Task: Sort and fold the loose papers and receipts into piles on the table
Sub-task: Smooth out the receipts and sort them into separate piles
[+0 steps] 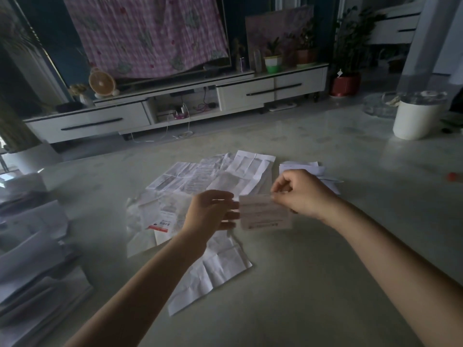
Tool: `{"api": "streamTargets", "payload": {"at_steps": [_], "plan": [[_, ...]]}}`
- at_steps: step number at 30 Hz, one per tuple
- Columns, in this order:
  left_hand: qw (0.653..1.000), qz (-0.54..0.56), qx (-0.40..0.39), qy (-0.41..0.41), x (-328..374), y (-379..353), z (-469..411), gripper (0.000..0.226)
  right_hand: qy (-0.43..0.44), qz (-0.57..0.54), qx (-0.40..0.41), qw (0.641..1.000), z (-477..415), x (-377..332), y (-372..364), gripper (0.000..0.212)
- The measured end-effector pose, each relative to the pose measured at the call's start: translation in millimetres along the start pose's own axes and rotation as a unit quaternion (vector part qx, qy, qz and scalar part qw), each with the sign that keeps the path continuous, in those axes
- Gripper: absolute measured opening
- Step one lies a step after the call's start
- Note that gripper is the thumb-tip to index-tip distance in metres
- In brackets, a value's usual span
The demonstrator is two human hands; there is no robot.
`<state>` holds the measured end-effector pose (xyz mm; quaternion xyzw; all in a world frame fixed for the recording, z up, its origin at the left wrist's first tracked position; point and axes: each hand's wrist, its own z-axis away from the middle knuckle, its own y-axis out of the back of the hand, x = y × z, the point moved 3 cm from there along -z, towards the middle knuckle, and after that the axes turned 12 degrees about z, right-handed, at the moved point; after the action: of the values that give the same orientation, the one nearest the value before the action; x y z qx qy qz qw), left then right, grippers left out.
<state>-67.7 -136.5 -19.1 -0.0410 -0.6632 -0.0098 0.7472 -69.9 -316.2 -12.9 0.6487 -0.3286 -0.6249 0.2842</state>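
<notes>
A small folded receipt (265, 212) hangs above the table between my hands. My right hand (300, 194) pinches its top right edge with thumb and fingers. My left hand (213, 211) touches its left edge with nearly straight fingers. Below them a spread of loose creased papers (200, 181) covers the middle of the pale table (313, 271). One sheet with a red band (160, 225) lies at the left of the spread, and a large crumpled sheet (213, 269) lies nearest me. A small pile of folded papers (305, 166) sits just beyond my right hand.
Stacks of white papers (32, 259) lie along the table's left edge. A white bin (416, 118) stands at the far right, and a small red object (452, 176) lies on the right of the table. A white TV cabinet (175, 101) runs across the back.
</notes>
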Motion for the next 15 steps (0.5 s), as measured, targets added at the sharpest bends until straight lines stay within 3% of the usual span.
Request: {"api": "streamTargets", "payload": {"at_steps": [2, 4, 6, 10, 15], "plan": [[0.994, -0.089, 0.033, -0.054, -3, 11, -3, 0.018, -0.017, 0.19, 0.013, 0.982, 5, 6, 7, 0.014], [0.972, -0.193, 0.054, -0.125, -3, 22, -4, 0.022, -0.005, 0.346, 0.034, 0.938, 13, 6, 8, 0.014], [0.948, -0.259, 0.047, -0.179, -4, 32, -1, 0.02, 0.013, 0.401, 0.043, 0.915, 21, 2, 5, 0.014], [0.918, -0.33, 0.033, -0.216, -7, 48, 8, 0.017, 0.023, 0.371, 0.073, 0.925, 21, -8, 5, 0.016], [0.863, -0.421, 0.01, -0.279, -4, 47, 16, 0.018, 0.048, 0.223, 0.098, 0.969, 11, -8, 14, 0.015]]}}
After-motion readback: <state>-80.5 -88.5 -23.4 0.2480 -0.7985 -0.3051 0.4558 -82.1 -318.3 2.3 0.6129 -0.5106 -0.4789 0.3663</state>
